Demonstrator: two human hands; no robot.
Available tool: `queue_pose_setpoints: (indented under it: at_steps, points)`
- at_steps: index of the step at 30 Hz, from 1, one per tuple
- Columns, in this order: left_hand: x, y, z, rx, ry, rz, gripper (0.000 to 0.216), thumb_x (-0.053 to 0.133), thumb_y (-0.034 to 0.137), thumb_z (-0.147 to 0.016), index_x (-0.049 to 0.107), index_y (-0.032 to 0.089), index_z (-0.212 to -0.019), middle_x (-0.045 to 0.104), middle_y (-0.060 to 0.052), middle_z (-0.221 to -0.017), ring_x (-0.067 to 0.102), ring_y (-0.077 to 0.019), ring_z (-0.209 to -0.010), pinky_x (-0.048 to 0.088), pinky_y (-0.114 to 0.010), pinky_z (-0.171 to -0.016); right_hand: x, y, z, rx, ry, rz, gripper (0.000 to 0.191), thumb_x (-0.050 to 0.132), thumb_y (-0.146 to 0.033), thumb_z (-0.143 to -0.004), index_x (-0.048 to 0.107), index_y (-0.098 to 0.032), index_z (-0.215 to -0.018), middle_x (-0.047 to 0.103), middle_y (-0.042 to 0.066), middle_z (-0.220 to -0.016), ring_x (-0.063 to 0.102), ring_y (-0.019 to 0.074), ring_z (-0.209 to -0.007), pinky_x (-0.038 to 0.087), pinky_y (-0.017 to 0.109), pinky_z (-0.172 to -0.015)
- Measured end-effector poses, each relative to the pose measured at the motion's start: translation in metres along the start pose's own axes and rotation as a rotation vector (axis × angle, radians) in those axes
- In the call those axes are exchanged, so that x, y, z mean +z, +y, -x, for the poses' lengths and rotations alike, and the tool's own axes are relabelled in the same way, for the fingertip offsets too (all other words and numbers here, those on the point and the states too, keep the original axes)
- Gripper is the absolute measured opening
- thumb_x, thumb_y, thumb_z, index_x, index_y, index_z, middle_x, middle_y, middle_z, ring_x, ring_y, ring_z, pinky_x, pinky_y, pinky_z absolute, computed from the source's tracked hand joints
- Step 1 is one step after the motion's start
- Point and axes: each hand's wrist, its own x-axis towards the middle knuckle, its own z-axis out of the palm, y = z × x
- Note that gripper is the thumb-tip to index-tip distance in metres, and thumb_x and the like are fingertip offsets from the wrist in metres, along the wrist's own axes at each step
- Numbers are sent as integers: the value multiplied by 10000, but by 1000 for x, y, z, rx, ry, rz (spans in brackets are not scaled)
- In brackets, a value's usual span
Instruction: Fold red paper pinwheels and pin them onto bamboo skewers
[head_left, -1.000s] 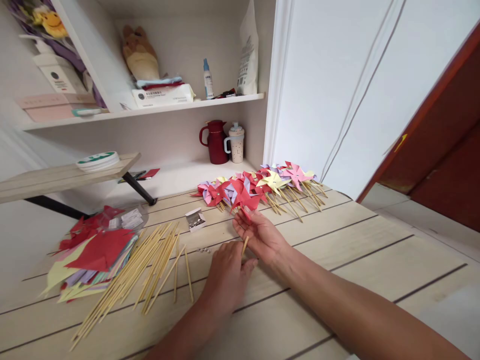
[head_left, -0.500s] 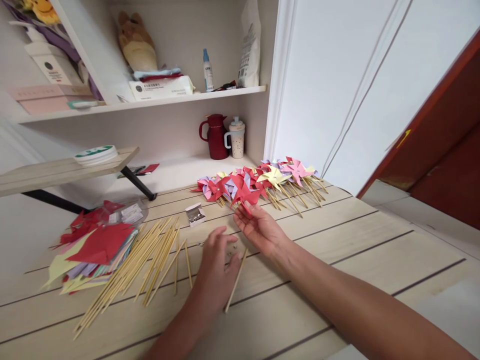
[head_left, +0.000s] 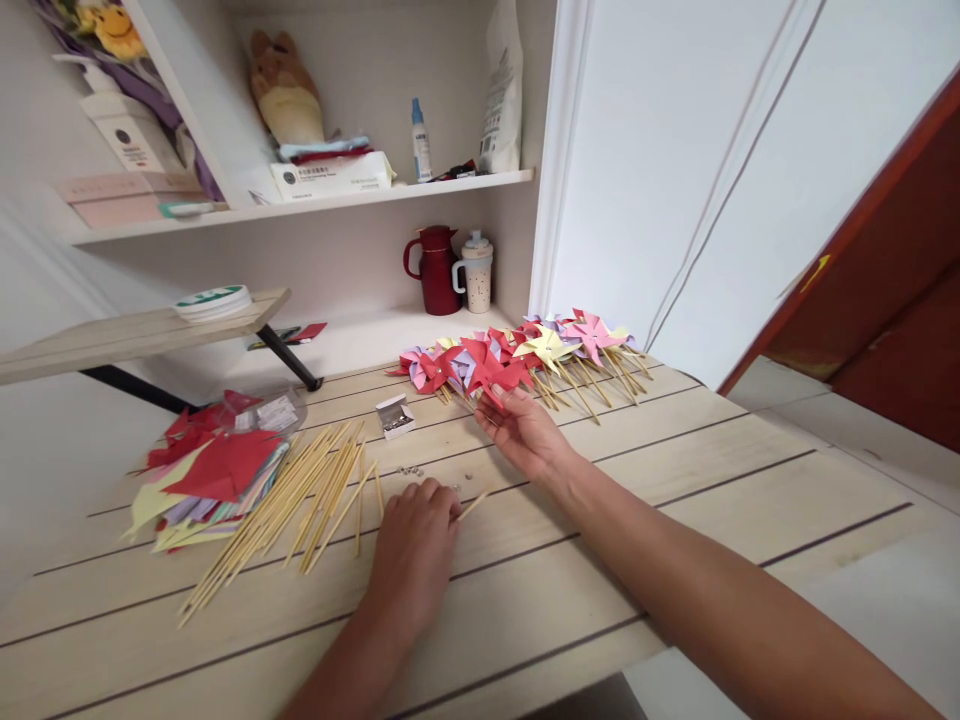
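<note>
My right hand (head_left: pixel 529 435) pinches the edge of a red paper pinwheel (head_left: pixel 499 378) at the front of a pile of pinwheels (head_left: pixel 551 348) in red, yellow, pink and lilac. Lower and to the left, my left hand (head_left: pixel 418 530) is closed with curled fingers. A thin wooden stick (head_left: pixel 472 504) sticks out from its fingertips, the rest hidden by the hand. Small metal fasteners (head_left: pixel 410 471) lie scattered just beyond that hand. Behind them stands an open little box (head_left: pixel 395 416) with more metal pieces inside.
On the left, a bundle of wooden sticks (head_left: pixel 277 520) lies beside stacked coloured paper sheets (head_left: pixel 229 465). A small raised shelf (head_left: pixel 142 325) stands behind the paper. A dark red jug (head_left: pixel 437 270) and a cup (head_left: pixel 478 272) are at the back, under a wall shelf (head_left: pixel 442 187).
My left hand has moved slightly left and its fingers have closed at the stick, which now shows only one end. My right hand stays at the red pinwheel. The view has shifted a little.
</note>
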Motion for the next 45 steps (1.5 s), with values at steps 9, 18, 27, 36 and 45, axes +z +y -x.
queue_pose_setpoints:
  at_steps: [9,18,27,36,45]
  points:
    - [-6,9,-1,80,1,-264,249,473,128,-954,710,200,-975,706,-82,-1018,628,-268,-986,403,-429,-909,-1,-5,-1,39,-20,6,133,765,-126,-783,656,-201,-768,759,-1,-732,691,117,-674,566,220,-633]
    - [3,8,-16,104,39,-414,278,452,69,-923,723,134,-932,708,-126,-924,655,-275,-933,443,-387,-842,4,-8,2,52,-6,-19,134,753,-111,-773,652,-195,-745,752,-9,-689,686,113,-649,567,213,-611]
    - [17,-9,-19,-196,372,-57,106,617,208,-874,706,202,-815,711,-21,-827,653,-192,-781,407,-299,-687,2,2,3,83,80,-41,114,748,-114,-775,680,-199,-808,767,-17,-720,689,105,-642,518,202,-588]
    - [19,-5,-23,-166,424,48,84,642,190,-870,712,188,-822,716,-21,-832,652,-188,-752,424,-301,-676,15,13,18,149,47,-116,170,819,-149,-709,662,-205,-738,736,-23,-675,672,124,-651,553,269,-680]
    - [25,-12,-22,-6,483,182,198,598,157,-908,754,210,-1019,737,-40,-905,671,-220,-864,490,-345,-779,17,15,25,177,-36,-185,192,870,-135,-668,691,-179,-721,720,-19,-666,658,112,-662,570,270,-733]
